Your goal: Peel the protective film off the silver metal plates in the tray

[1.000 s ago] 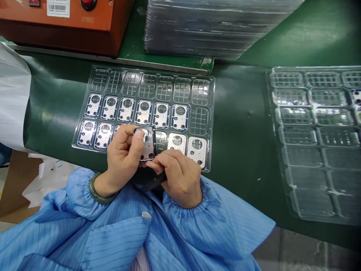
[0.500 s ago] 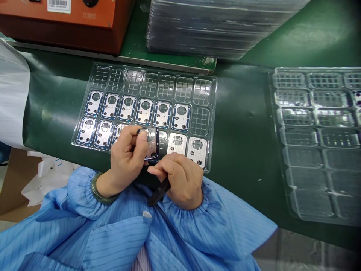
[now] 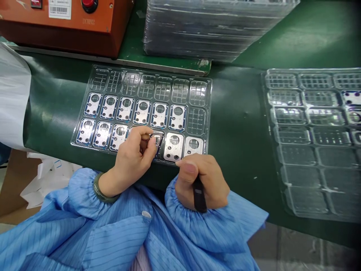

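Observation:
My left hand (image 3: 134, 152) pinches a small rounded metal plate with a dark blue edge (image 3: 160, 142) between thumb and fingers, tilted over the front row of a clear plastic tray (image 3: 196, 121). My right hand (image 3: 207, 180) is closed round a slim black tool (image 3: 200, 197); its working end is hidden. Just beyond that hand, two silver plates without blue edging, one of them a brushed plate (image 3: 173, 146), sit in front-row pockets. Several blue-edged plates (image 3: 143, 111) with a large round hole fill much of the middle row and the left of the front row.
An orange box with a red knob (image 3: 88, 4) stands at the back left. Beside it rises a tall stack of clear trays (image 3: 214, 30). Another clear tray (image 3: 300, 156) lies on the right, with a few plates at its far edge. White sheeting (image 3: 12, 101) hangs at left.
My right hand has moved right, away from the held plate, with the black tool now more upright. My left hand has shifted slightly right and turned the plate nearly edge-on.

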Available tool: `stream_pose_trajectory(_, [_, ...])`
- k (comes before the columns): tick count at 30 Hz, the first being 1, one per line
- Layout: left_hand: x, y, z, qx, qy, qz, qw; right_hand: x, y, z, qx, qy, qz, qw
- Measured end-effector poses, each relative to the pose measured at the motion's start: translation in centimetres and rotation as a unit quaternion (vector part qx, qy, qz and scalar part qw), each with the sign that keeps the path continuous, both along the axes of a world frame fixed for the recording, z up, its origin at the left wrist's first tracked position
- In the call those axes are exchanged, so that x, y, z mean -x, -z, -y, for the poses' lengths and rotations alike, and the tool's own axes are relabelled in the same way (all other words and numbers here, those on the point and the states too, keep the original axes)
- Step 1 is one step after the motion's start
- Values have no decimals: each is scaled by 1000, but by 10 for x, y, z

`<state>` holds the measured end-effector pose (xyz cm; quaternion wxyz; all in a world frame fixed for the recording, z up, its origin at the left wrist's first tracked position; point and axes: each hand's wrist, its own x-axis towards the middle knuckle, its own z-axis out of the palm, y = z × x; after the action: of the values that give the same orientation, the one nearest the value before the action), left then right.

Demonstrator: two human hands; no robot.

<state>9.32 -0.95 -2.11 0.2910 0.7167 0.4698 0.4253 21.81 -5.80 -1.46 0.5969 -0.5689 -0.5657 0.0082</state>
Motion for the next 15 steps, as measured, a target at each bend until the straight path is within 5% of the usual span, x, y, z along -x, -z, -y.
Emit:
stream_pose_trajectory(7, [-3, 0, -1, -70, -42, -117, 990, -3, -3, 1, 34, -20, 20, 999])
stream_pose_trajectory(15, [-2, -1, 1, -135, -30, -33, 990, -11, -1, 1, 57, -28, 43, 997])
